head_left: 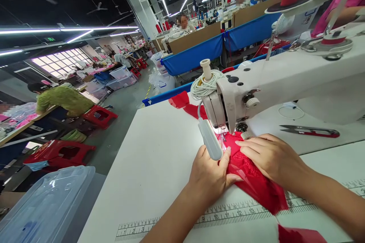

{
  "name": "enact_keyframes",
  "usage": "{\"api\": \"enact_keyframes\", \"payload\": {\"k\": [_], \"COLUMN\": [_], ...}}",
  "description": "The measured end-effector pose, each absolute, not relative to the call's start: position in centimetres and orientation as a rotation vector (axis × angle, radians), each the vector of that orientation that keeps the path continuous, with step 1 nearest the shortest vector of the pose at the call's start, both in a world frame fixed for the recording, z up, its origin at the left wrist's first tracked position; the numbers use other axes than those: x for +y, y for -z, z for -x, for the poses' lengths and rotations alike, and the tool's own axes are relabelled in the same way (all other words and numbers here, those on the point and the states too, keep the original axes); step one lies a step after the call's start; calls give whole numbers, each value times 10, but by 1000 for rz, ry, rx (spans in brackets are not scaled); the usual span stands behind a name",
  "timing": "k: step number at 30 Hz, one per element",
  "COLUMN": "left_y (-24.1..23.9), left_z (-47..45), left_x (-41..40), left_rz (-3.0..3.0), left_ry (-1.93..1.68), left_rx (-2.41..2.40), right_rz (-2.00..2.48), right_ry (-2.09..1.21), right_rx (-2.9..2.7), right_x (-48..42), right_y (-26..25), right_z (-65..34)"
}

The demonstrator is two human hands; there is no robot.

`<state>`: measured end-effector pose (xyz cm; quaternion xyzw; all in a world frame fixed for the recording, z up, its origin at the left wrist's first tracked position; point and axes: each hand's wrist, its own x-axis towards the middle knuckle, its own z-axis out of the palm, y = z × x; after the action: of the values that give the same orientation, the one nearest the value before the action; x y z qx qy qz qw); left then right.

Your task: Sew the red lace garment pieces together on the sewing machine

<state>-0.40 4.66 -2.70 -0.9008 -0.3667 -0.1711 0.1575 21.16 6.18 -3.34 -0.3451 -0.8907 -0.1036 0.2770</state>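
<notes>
A piece of red lace fabric lies on the white sewing table and runs under the needle area of the white sewing machine. My left hand presses on the fabric's left edge, fingers together, just below the machine's small lamp. My right hand lies flat on the fabric's right side with fingers stretched toward the presser foot. More red fabric trails out behind the machine.
Red-handled thread snips lie on the table to the right. A printed ruler runs along the table's front. A clear plastic bin sits low left. Red stools and other seated workers fill the aisle and benches beyond.
</notes>
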Motion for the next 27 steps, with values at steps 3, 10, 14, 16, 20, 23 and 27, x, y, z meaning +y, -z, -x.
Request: {"api": "enact_keyframes", "payload": {"k": [3, 10, 14, 16, 20, 23, 27], "left_y": [28, 26, 24, 25, 25, 25, 23], "left_z": [4, 8, 10, 11, 11, 13, 17], "left_x": [48, 51, 51, 51, 51, 52, 57], "left_rz": [2569, 2565, 2575, 2568, 2565, 2574, 2606], "left_ry": [474, 426, 416, 427, 416, 431, 469], "left_rx": [-1084, -1118, -1096, -1091, -1096, -1105, -1132], "right_rz": [931, 925, 926, 926, 932, 936, 931], "right_ry": [280, 265, 246, 243, 229, 218, 170], "right_rx": [-2400, -2399, -2396, -2403, -2408, -2408, -2403], "right_x": [65, 68, 68, 69, 68, 68, 69], "right_y": [33, 32, 32, 32, 32, 32, 35], "right_z": [-211, -209, -210, -211, -211, -211, -213]}}
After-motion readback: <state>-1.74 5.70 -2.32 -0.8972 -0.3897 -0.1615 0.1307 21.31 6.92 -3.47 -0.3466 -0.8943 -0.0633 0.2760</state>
